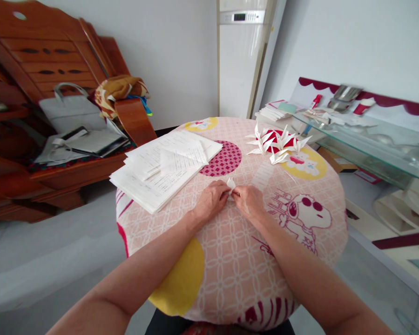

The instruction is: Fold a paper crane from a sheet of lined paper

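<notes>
Both of my hands meet over the middle of a round table with a pink patterned cloth [226,242]. Between them is a small piece of folded white paper [231,183], its pointed top rising above my fingers. My left hand [212,199] pinches it from the left, and my right hand [248,200] pinches it from the right. The paper's lower part is hidden by the fingers. Beyond my right hand, several folded paper cranes [281,143] lie grouped on the cloth. A stack of written-on paper sheets [160,186] lies beyond my left hand.
A pale paper strip [263,176] lies between my right hand and the cranes. At the right stands a glass shelf [377,139] with metal bowls [345,95]. On the left, a wooden bench [132,118] holds a grey bag [68,109]. A tall white cabinet-like unit [239,65] stands behind.
</notes>
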{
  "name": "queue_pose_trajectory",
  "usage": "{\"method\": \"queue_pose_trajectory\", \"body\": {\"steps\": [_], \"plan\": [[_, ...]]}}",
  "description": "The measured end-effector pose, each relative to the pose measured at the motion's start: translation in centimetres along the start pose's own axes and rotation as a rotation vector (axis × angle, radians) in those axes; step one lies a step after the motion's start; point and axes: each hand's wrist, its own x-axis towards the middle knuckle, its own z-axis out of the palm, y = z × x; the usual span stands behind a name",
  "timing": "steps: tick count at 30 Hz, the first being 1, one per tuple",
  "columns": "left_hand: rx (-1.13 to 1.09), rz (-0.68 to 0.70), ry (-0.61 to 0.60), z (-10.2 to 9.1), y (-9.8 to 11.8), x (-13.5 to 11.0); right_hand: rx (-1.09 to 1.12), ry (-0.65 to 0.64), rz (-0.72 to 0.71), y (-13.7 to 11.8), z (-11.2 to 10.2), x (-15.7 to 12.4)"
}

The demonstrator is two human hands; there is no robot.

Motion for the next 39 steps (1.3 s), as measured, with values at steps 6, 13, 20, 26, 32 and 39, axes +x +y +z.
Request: {"method": "queue_pose_trajectory", "body": {"steps": [6, 13, 20, 26, 32, 39], "plan": [[-0.116, -0.088, 0.000, 0.1, -1.4, 0.4, 0.081, -0.033, 0.042, 0.4, -0.5, 0.2], [-0.190, -0.235, 0.006, 0.3, -1.7, 1.6, 0.184, -0.041, 0.041, 0.9, -0.5, 0.4], [-0.331, -0.305, 0.001, -0.1, -1.5, 2.2, 0.312, 0.073, 0.187, 1.1, -0.1, 0.5], [-0.814, -0.313, 0.005, -1.2, -1.3, 3.7, 0.858, -0.020, 0.210, 2.1, -0.2, 1.2], [-0.973, -0.226, 0.069, -2.7, 0.1, 5.5, 1.200, 0.021, 0.134, 1.9, -2.1, 2.8], [-0.892, -0.258, 0.099, -1.7, -0.5, 4.7, 1.241, 0.016, 0.033, 1.3, -0.7, 4.0]]}}
